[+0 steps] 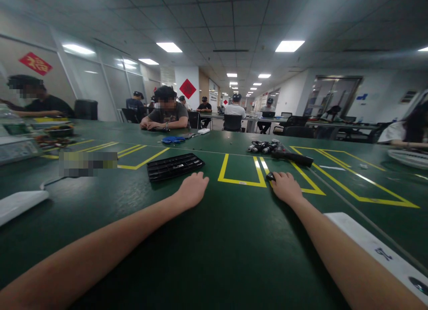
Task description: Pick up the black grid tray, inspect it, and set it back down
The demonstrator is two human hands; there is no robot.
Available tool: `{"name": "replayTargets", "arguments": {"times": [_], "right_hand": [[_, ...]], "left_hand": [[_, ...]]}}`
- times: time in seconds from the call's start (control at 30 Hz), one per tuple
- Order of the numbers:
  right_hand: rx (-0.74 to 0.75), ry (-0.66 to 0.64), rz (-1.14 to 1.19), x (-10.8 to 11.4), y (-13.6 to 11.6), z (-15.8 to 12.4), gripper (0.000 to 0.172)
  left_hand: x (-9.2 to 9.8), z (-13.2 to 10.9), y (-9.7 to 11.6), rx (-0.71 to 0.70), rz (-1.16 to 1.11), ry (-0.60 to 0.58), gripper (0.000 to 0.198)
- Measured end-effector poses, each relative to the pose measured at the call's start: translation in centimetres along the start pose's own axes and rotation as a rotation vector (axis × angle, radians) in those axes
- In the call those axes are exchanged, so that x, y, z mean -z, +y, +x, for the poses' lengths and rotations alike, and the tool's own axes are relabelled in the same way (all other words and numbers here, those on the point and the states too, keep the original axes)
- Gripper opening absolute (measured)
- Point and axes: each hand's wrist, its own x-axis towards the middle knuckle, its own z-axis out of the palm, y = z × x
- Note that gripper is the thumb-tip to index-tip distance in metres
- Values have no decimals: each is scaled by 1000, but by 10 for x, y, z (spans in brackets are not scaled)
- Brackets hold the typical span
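Note:
On the green table (214, 238) a black plastic tray-like piece (175, 166) lies left of centre. My left hand (193, 189) is just right of its near edge, resting low over the table with fingers bent together; whether anything is under them is hidden. My right hand (286, 188) is closed on a small black object (270, 176), at the near side of a yellow-taped rectangle (242, 183). Beyond it lie a bundle of dark cables with metallic ends (264, 146) and a long black piece (294, 158).
A white device (371, 245) lies under my right forearm, and a white box (22, 205) sits at far left. Blue gloves (173, 140) are near a seated person (166, 111) across the table. Other people sit at both sides. More yellow tape outlines mark the table.

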Motion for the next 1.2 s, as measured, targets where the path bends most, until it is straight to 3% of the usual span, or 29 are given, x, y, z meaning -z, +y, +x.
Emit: {"name": "replayTargets", "arguments": {"times": [0.1, 0.2, 0.27, 0.37, 0.5, 0.6, 0.77, 0.97, 1.2], "right_hand": [[3, -3, 8, 1, -2, 1, 37], [1, -12, 8, 0, -1, 3, 38], [-1, -18, 11, 0, 0, 4, 38], [-5, -11, 21, 0, 0, 4, 38], [-15, 12, 36, 1, 0, 3, 38], [-25, 5, 45, 2, -1, 3, 37], [-18, 23, 49, -1, -1, 4, 37], [4, 42, 33, -1, 0, 3, 36], [-8, 18, 53, 2, 2, 4, 37]], "left_hand": [[-6, 2, -15, 39, 75, -112, 21], [-8, 3, -24, 3, -3, -78, 20], [-6, 10, -35, 133, -197, -4, 17], [2, 28, -66, 465, -484, 90, 21], [13, 51, -112, 693, -458, 85, 28], [12, 59, -131, 792, -359, 12, 30], [-1, 75, -128, 787, -241, -136, 46], [-6, 93, -118, 799, -180, -246, 48], [-15, 82, -128, 686, -107, -299, 47]]}}
